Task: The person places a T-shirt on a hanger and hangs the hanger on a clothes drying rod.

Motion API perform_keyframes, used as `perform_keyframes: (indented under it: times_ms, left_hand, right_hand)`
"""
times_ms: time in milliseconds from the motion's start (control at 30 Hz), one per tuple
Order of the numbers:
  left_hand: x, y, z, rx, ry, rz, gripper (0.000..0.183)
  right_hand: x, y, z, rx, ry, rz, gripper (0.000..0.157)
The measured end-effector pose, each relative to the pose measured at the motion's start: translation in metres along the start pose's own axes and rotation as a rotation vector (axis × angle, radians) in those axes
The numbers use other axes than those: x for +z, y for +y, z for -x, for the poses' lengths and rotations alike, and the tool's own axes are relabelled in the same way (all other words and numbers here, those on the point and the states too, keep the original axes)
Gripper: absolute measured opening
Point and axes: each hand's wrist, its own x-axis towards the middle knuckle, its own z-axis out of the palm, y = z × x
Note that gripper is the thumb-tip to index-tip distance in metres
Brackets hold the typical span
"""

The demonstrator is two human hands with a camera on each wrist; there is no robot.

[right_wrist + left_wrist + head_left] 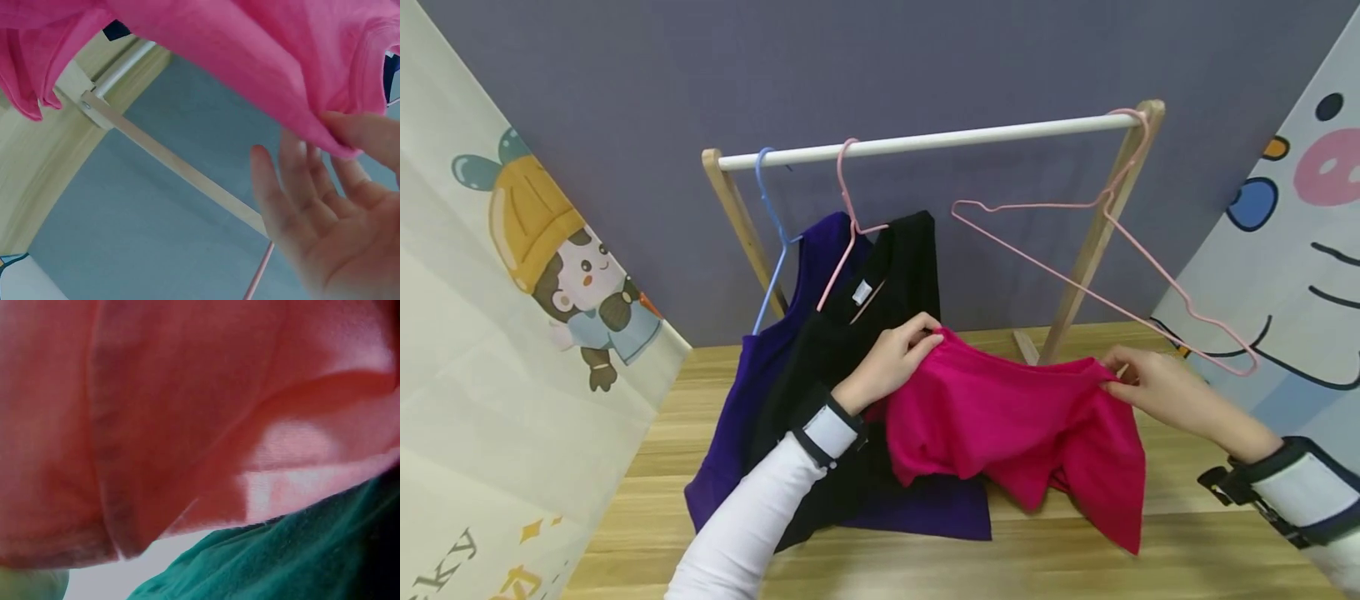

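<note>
A bright pink shirt (1000, 408) hangs spread between both hands over the wooden table. My left hand (898, 354) pinches its upper left corner, in front of a black garment. At the upper right corner my right hand (1138, 379) grips the cloth; in the right wrist view the thumb presses the pink edge against the fingers of the right hand (331, 206). Reddish cloth of the shirt (187, 425) fills most of the left wrist view, and the left fingers are hidden there. Just above the right hand dangles a bare pink hanger (1037, 267).
A white rail (940, 142) on wooden posts crosses the back. From it hang a purple garment (730, 442) on a blue hanger (772, 225) and a black garment (805, 392) on a pink hanger (847, 208). Printed panels flank the table (647, 467).
</note>
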Motion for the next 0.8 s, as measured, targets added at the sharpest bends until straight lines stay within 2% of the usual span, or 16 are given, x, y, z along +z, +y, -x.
perform_keyframes:
  times_ms: [133, 267, 367, 433, 467, 533, 667, 733, 800]
  left_hand:
    - [0.003, -0.001, 0.002, -0.018, -0.067, 0.025, 0.009]
    - [0.002, -0.002, 0.004, -0.027, -0.215, 0.052, 0.021]
    - [0.002, -0.002, 0.005, -0.009, -0.315, 0.034, 0.024]
    - [0.002, -0.001, 0.005, 0.011, -0.332, 0.005, 0.022]
    - [0.002, -0.001, 0.005, 0.019, -0.328, -0.007, 0.020]
    - [0.003, 0.001, 0.004, 0.028, -0.305, -0.022, 0.018]
    - [0.004, 0.003, 0.004, 0.039, -0.257, -0.037, 0.016]
    - [0.005, 0.004, 0.003, 0.046, -0.241, -0.038, 0.016]
    - [0.006, 0.004, 0.003, 0.055, -0.227, -0.036, 0.015]
  right_hand:
    - [0.004, 0.001, -0.002, 0.014, -0.032, 0.009, 0.016]
    - [0.005, 0.002, -0.005, 0.040, -0.048, -0.001, 0.014]
    - [0.005, 0.002, -0.006, 0.052, -0.044, 0.004, 0.010]
    - [0.004, 0.000, -0.007, 0.036, 0.002, 0.003, 0.010]
    - [0.003, -0.002, -0.007, 0.024, 0.041, -0.001, 0.010]
    - [-0.002, -0.007, -0.010, -0.017, 0.174, -0.002, 0.014]
    - [-0.025, -0.016, -0.019, -0.071, 0.517, 0.004, 0.028]
    - [-0.038, -0.015, -0.025, -0.050, 0.640, 0.032, 0.033]
    - [-0.049, -0.011, -0.032, -0.003, 0.701, 0.039, 0.036]
